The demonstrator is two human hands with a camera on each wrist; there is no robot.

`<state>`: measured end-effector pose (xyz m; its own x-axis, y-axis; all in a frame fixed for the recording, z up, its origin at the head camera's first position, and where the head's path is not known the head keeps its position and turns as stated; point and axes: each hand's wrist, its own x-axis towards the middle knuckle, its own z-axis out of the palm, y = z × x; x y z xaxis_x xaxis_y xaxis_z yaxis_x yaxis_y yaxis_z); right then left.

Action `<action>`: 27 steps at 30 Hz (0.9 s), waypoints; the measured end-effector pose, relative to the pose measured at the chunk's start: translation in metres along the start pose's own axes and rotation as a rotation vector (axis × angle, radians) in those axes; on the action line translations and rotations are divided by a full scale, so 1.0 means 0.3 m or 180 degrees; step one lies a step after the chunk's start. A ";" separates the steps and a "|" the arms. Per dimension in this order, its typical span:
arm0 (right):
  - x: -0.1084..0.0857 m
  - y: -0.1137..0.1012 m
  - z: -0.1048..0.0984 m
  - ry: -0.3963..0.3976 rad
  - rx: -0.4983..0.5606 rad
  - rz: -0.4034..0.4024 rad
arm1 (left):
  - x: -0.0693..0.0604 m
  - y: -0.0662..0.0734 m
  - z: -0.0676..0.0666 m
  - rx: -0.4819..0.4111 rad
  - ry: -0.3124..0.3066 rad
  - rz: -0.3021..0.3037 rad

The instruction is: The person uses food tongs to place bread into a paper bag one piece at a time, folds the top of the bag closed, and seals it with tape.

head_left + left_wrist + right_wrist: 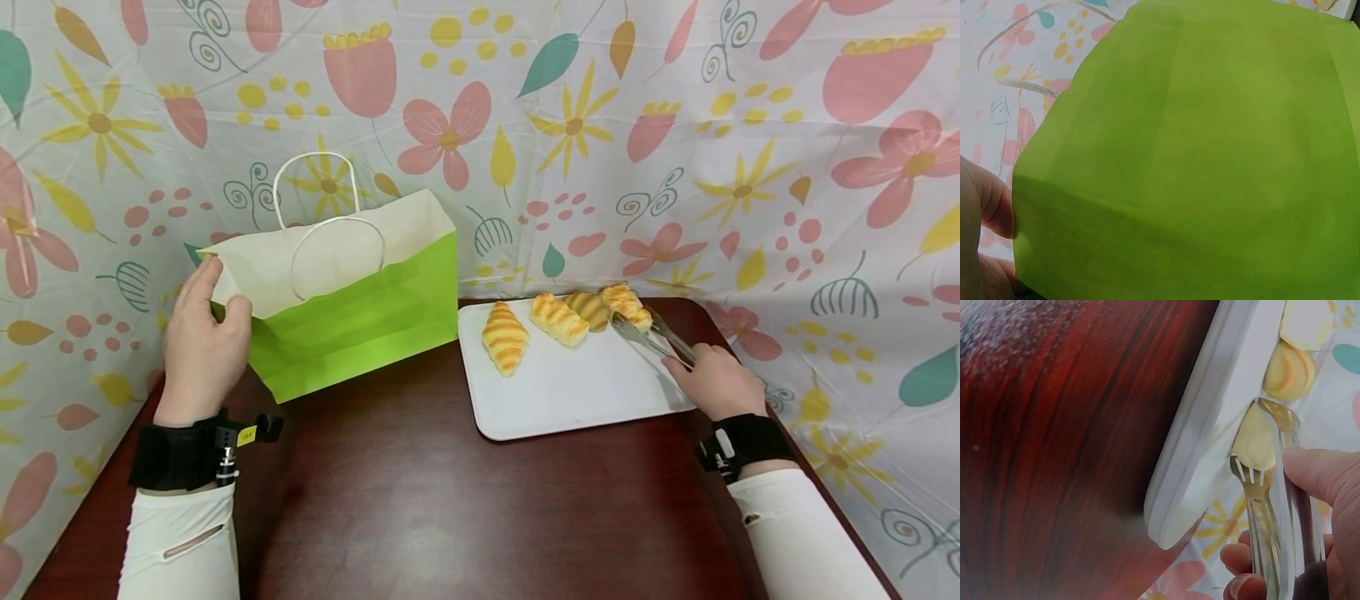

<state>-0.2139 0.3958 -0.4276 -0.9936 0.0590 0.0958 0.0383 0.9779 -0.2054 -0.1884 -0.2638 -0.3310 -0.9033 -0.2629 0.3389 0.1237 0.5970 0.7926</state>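
My left hand (pixel 204 342) pinches the left side edge of a green paper bag (pixel 367 308) with a white inside and white handles; its green face (pixel 1197 137) fills most of the left wrist view. On a white tray (pixel 570 408), my right hand (pixel 722 383) grips metal tongs (pixel 637 335). The tong tips stand on either side of the rightmost bread roll (pixel 624 302), also between the tips in the right wrist view (pixel 1255 440). Whether they squeeze it I cannot tell. To its left lie a browner roll (pixel 588 310), another yellow roll (pixel 557 320) and a croissant (pixel 506 340).
Beneath everything is a dark red-brown wooden table (pixel 450 517). A white curtain (pixel 517 108) printed with flowers hangs close behind the bag and tray and along both sides. The tray stands just right of the bag.
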 end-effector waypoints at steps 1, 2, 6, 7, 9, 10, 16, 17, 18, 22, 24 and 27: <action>0.000 -0.001 -0.001 0.0010 0.0006 -0.0018 | -0.001 0.000 0.000 0.0002 0.0001 0.0001; 0.000 -0.002 -0.001 0.0018 0.0011 -0.0027 | -0.001 0.001 0.000 0.0007 0.0004 0.0002; 0.000 -0.003 -0.003 0.0034 0.0035 -0.0036 | -0.002 0.003 0.001 0.0002 0.0013 -0.0001; 0.001 -0.003 -0.003 0.0038 0.0037 -0.0036 | -0.002 0.003 0.001 0.0000 0.0015 -0.0001; 0.001 -0.004 -0.002 0.0044 0.0042 -0.0032 | -0.001 0.004 0.002 -0.0003 0.0021 -0.0003; 0.001 -0.004 -0.002 0.0045 0.0045 -0.0029 | 0.000 0.004 0.002 -0.0002 0.0024 -0.0002; 0.004 0.000 0.001 -0.0008 0.0045 -0.0018 | 0.000 0.003 0.002 0.0008 0.0016 -0.0013; 0.005 0.002 0.002 -0.0030 0.0043 -0.0012 | 0.000 0.003 0.002 0.0006 0.0013 -0.0017; 0.007 0.003 0.003 -0.0055 0.0042 -0.0006 | 0.000 0.004 0.002 0.0004 0.0010 -0.0020; 0.014 0.010 0.008 -0.0129 0.0056 0.0021 | -0.001 0.005 0.001 -0.0008 0.0007 -0.0025; 0.017 0.013 0.010 -0.0161 0.0064 0.0026 | -0.001 0.006 0.001 -0.0005 0.0016 -0.0019; 0.018 0.016 0.011 -0.0203 0.0075 0.0017 | -0.002 0.006 0.001 0.0006 0.0026 -0.0013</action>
<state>-0.2195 0.4001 -0.4313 -0.9982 0.0507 0.0326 0.0420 0.9726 -0.2286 -0.1879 -0.2625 -0.3300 -0.9004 -0.2715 0.3400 0.1193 0.5973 0.7931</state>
